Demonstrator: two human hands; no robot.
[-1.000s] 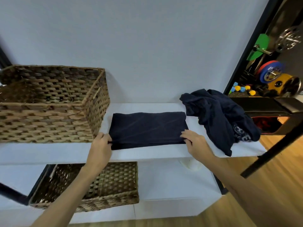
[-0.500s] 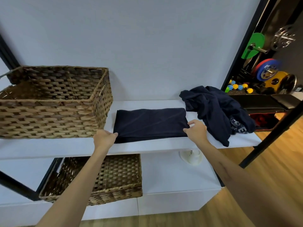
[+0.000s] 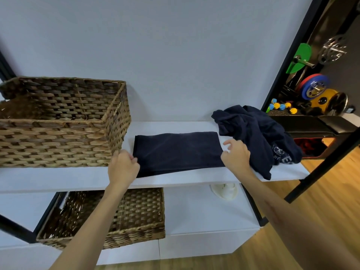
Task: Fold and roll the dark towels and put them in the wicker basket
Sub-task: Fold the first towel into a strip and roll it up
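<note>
The folded dark towel [image 3: 178, 152] lies flat as a long rectangle on the white shelf [image 3: 175, 180], just to the right of the big wicker basket [image 3: 58, 121] that stands on the same shelf. The left hand [image 3: 122, 166] sits at the towel's near left corner with its fingers curled in; it looks to be pinching the edge, though the knuckles hide the actual contact. The right hand [image 3: 236, 154] is at the right end, fingers loosely spread and bent, hovering at or just above the edge and holding nothing that I can see.

My guess is the rolling is about to start from one end. The risk is that the layers slide apart as the roll begins, since the near edge already shows a lower layer peeking out. A loose first turn would leave a slack, uneven roll that springs open in the basket.

Touching the towel's far right corner is a crumpled heap of dark towels [image 3: 259, 137], part of it hanging over the shelf's front edge; the right hand could snag it. Below the shelf sits a second wicker basket [image 3: 136, 215], and gym weights [image 3: 315, 88] stand off to the right, well clear.
</note>
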